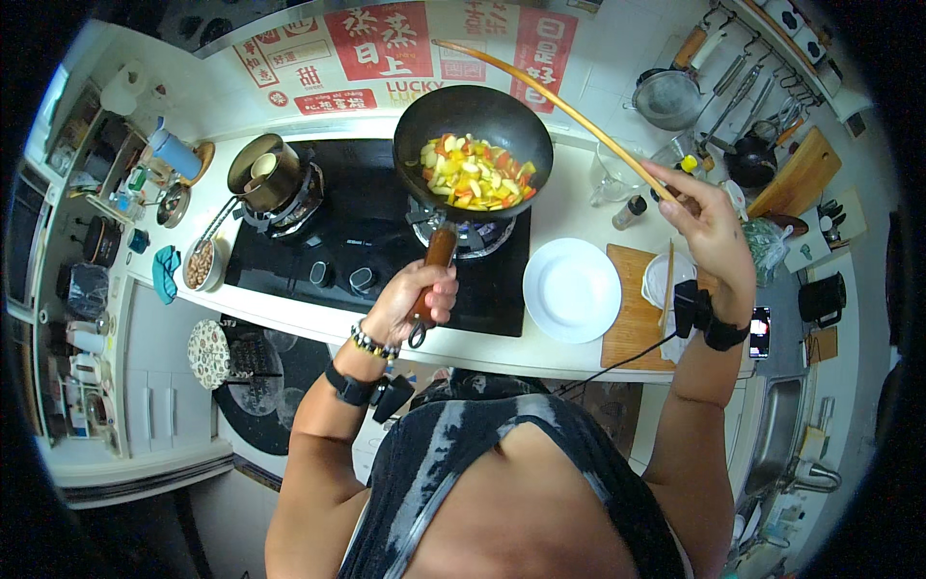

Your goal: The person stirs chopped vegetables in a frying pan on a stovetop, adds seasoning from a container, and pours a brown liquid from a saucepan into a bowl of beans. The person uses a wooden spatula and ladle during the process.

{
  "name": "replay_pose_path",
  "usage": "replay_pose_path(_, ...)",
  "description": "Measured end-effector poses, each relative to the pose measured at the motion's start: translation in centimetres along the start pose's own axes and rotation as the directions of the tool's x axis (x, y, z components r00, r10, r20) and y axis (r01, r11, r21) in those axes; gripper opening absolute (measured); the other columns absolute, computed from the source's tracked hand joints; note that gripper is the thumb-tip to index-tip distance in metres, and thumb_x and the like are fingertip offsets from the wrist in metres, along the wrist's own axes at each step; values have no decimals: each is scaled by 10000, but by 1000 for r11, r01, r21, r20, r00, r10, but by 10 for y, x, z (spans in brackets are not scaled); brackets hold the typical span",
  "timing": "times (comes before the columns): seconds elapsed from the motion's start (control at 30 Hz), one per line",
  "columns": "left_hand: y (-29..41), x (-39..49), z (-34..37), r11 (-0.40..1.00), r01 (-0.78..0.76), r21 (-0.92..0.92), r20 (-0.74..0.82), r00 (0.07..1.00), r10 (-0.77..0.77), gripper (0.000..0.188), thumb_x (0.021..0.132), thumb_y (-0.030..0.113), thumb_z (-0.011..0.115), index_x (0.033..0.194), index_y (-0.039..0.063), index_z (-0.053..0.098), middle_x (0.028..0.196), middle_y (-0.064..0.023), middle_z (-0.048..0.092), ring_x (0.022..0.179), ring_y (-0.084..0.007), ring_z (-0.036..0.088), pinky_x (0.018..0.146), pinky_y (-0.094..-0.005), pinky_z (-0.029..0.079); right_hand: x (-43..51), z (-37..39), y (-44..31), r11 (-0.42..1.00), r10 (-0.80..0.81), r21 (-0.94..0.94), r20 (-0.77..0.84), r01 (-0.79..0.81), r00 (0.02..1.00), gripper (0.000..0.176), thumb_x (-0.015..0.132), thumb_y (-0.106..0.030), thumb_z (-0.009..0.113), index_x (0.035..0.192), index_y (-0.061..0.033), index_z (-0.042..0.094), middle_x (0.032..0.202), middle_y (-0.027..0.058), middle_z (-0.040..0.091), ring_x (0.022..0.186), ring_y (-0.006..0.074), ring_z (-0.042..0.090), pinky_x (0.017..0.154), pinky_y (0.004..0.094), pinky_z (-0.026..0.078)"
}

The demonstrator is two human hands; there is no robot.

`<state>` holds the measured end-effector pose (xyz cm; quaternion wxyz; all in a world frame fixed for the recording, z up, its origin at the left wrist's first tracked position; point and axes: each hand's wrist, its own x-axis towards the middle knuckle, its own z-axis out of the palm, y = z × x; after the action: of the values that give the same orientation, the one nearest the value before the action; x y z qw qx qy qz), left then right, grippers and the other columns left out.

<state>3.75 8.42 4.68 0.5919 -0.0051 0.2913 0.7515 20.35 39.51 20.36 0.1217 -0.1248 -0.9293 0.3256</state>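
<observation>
My left hand [414,300] grips the brown wooden handle [440,250] of a dark wok [506,119], which is tilted over the right burner of the gas hob [347,250]. Chopped yellow, red and pale vegetables [474,174] lie in the wok. In my right hand [698,217] is the end of a long, curved wooden utensil [557,101]; its far tip is up beyond the wok's back rim, apart from the food. An empty white plate [571,291] rests on the counter, to the right of the hob and below my right hand's level.
A pot [266,174] with a small cup inside sits on the left burner, a bowl of nuts or beans [204,265] near it. At right are a wooden cutting board [626,333], a white bowl [660,279], a spice jar [629,213], a glass pitcher [613,170] and hanging utensils.
</observation>
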Motion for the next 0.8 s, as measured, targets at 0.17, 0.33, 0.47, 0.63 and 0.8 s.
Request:
replay_pose_path(0.17, 3, -53, 18, 997, 72, -6, 80, 994, -72, 92, 875, 99, 559, 926, 54, 496, 597, 62, 436, 418, -7, 391, 336, -153, 297, -12, 3, 9, 998, 20, 59, -5, -20, 1000, 415, 815, -40, 552, 1228, -68, 571, 765, 8, 555, 603, 56, 393, 542, 214, 352)
replay_pose_path(0.33, 31, -2, 48, 966, 159, -203, -25, 986, -167, 207, 893, 128, 535, 696, 112, 474, 527, 61, 430, 400, -30, 401, 354, -162, 324, -11, 9, 13, 997, 24, 77, 7, -25, 1000, 399, 852, -107, 574, 1249, -73, 558, 776, -39, 506, 604, 41, 351, 538, 188, 313)
replay_pose_path(0.47, 6, -2, 26, 987, 21, 157, -59, 998, -12, 254, 899, 141, 530, 661, 133, 442, 494, 59, 407, 370, -47, 390, 343, -175, 290, -7, 10, 14, 991, -14, 129, -61, 22, 998, 423, 835, -47, 557, 1257, -72, 546, 915, 32, 604, 662, 55, 444, 605, 210, 394)
replay_pose_path(0.63, -8, -1, -5, 987, 12, -159, 12, 1000, -11, 58, 892, 96, 532, 862, 72, 488, 577, 65, 423, 435, -9, 404, 375, -171, 337, -8, 7, 13, 989, 99, 109, -9, -98, 995, 426, 827, -6, 541, 1252, -40, 540, 1045, 77, 634, 779, 80, 509, 715, 228, 440)
replay_pose_path(0.8, -7, 4, -10, 998, 10, -69, 104, 995, -3, 84, 867, 61, 532, 932, 61, 479, 619, 47, 436, 461, -18, 411, 395, -177, 355, -4, 8, 16, 984, 83, 156, -6, -81, 997, 427, 817, 12, 531, 1243, -19, 539, 1062, 57, 630, 799, 81, 519, 728, 235, 443)
